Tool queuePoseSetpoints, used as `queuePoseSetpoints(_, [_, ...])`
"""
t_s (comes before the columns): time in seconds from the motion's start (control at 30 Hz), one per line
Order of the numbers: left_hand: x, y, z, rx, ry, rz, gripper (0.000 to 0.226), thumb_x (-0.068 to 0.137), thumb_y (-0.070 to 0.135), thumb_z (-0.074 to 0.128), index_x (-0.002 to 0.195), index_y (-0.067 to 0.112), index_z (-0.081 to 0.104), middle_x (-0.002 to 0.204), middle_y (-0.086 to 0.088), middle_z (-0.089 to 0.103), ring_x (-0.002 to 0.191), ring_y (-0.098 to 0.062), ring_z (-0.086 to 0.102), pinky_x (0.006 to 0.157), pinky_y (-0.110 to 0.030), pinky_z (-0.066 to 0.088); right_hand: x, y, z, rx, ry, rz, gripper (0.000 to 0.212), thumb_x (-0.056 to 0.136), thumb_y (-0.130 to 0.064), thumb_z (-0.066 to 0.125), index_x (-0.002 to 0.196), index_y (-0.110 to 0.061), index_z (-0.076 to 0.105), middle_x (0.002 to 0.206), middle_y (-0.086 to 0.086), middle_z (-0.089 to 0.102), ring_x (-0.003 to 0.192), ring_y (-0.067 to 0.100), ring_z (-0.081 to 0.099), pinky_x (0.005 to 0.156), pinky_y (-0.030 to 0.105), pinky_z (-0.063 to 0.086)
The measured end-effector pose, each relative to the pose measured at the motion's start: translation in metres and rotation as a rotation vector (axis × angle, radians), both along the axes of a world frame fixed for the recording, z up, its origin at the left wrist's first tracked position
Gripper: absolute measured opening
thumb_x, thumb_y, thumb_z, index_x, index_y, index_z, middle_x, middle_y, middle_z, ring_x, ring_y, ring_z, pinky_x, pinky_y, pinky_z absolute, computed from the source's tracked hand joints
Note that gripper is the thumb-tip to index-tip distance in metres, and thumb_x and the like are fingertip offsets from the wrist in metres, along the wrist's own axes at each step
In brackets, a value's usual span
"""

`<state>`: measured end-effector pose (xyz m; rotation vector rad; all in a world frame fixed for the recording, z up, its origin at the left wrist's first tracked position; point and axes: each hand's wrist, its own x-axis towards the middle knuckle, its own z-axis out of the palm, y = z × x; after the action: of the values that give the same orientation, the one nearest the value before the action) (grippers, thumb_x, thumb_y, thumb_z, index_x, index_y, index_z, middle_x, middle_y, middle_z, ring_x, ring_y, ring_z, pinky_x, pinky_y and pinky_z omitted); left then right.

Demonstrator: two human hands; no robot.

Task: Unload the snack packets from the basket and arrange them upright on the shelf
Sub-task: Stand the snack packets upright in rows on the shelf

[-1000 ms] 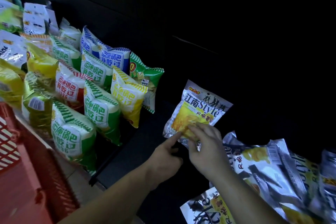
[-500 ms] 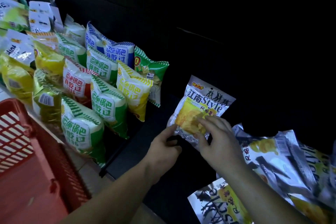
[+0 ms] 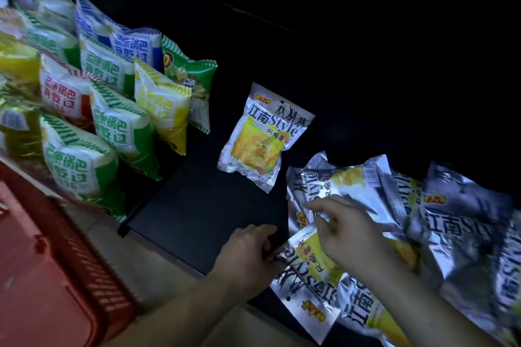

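- Head view: one packet [image 3: 265,138] is standing upright on the shelf [image 3: 197,220], leaning against the dark back and well apart from both hands. The others are lying flat in an overlapping pile [image 3: 451,220] to the right.
- The left hand [image 3: 248,253] is grasping the near packet [image 3: 307,270], fingers curling round its corner. The right hand [image 3: 344,231] is hovering curled over the same packet; blur is preventing any finding on whether it is pinching the foil.
- Risk, as judged: the upright packet is leaning with nothing beside it, so a knock from the next placement is likely toppling it.
- Risk, as judged: lifting the near packet may be dragging its slippery neighbours towards the shelf's front edge.
- Hidden: darkness is swallowing the shelf's back. The basket [image 3: 42,262] is cut off and showing no contents. The bags [image 3: 121,127] at left are blurring.
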<state>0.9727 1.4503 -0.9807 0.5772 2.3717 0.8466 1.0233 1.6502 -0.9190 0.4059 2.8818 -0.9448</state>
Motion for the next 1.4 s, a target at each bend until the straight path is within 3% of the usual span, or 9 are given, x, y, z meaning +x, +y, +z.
queuePoseSetpoints(0.27, [-0.005,0.000,-0.009,0.061,-0.051,-0.040,0.012,0.083,0.022,0.064,0.078,0.032,0.064,0.089,0.016,0.064,0.085,-0.005,0.060,0.081,-0.036,0.054,0.001,0.012,0.002,-0.075,-0.038,0.043,0.038,0.092,-0.021,0.072,0.122,-0.044,0.066,0.123,-0.029,0.056,0.124,0.002,0.051,0.108,0.033,0.045])
queuePoseSetpoints(0.4, [-0.022,-0.008,0.017,0.223,-0.134,-0.024,0.025,0.087,0.008,0.058,0.081,0.031,0.062,0.080,0.008,0.069,0.072,-0.009,0.066,0.070,-0.044,0.057,0.001,0.003,0.006,0.046,-0.059,0.244,0.027,0.083,-0.033,0.079,0.104,-0.039,0.064,0.123,-0.037,0.046,0.123,-0.024,0.024,0.105,0.010,0.025])
queuePoseSetpoints(0.5, [-0.045,-0.014,0.043,0.326,-0.094,-0.012,0.028,0.091,0.005,0.061,0.092,0.033,0.063,0.084,0.004,0.071,0.078,-0.016,0.070,0.073,-0.045,0.059,-0.005,-0.006,0.018,0.040,-0.103,0.276,0.030,0.083,-0.037,0.078,0.096,-0.039,0.051,0.111,-0.034,0.049,0.110,-0.011,0.039,0.086,0.020,0.038])
queuePoseSetpoints(0.67, [-0.081,-0.019,0.084,0.384,0.187,0.053,0.031,0.090,0.007,0.062,0.109,0.031,0.064,0.089,0.012,0.074,0.078,-0.005,0.069,0.075,-0.033,0.059,-0.025,-0.028,0.023,-0.072,0.021,0.192,0.028,0.085,-0.021,0.077,0.091,-0.034,0.052,0.106,-0.018,0.053,0.094,-0.001,0.057,0.080,0.028,0.049])
queuePoseSetpoints(0.8, [-0.094,-0.031,0.095,0.399,0.722,0.357,0.035,0.087,0.014,0.067,0.122,0.021,0.064,0.114,0.005,0.062,0.105,-0.019,0.061,0.091,-0.035,0.051,-0.046,-0.042,0.006,-0.302,0.239,-0.091,0.031,0.081,-0.006,0.080,0.083,-0.031,0.062,0.090,-0.010,0.058,0.076,0.003,0.056,0.069,0.014,0.041])
queuePoseSetpoints(1.03, [-0.060,-0.049,0.021,0.391,0.250,0.378,0.032,0.083,0.027,0.073,0.113,0.039,0.068,0.102,0.015,0.061,0.084,-0.001,0.066,0.082,-0.029,0.056,-0.093,-0.068,-0.025,-0.506,0.282,-0.451,0.022,0.086,-0.013,0.079,0.085,-0.028,0.064,0.076,-0.002,0.048,0.061,0.008,0.047,0.050,0.010,0.039])
queuePoseSetpoints(1.1, [-0.054,-0.049,0.009,0.377,0.192,0.335,0.043,0.087,0.020,0.074,0.125,0.038,0.067,0.107,0.019,0.057,0.084,0.000,0.066,0.079,-0.019,0.052,-0.104,-0.075,-0.035,-0.524,0.253,-0.456,0.020,0.088,-0.015,0.078,0.088,-0.030,0.064,0.080,-0.001,0.046,0.065,0.012,0.048,0.052,0.010,0.041])
queuePoseSetpoints(1.23, [-0.058,-0.051,-0.006,0.340,0.154,0.285,0.055,0.085,0.025,0.065,0.138,0.038,0.058,0.122,0.019,0.048,0.092,-0.001,0.066,0.083,-0.031,0.056,-0.112,-0.082,-0.044,-0.475,0.123,-0.385,0.024,0.091,-0.027,0.073,0.101,-0.045,0.062,0.092,-0.008,0.046,0.072,0.012,0.055,0.067,0.028,0.053])
queuePoseSetpoints(1.4, [-0.062,-0.057,-0.014,0.232,0.194,0.239,0.058,0.092,0.030,0.066,0.146,0.044,0.047,0.130,0.013,0.044,0.102,-0.005,0.062,0.086,-0.030,0.054,-0.103,-0.076,-0.034,-0.318,0.151,-0.298,0.032,0.088,-0.023,0.079,0.111,-0.039,0.063,0.100,-0.006,0.047,0.079,0.002,0.054,0.063,0.003,0.043])
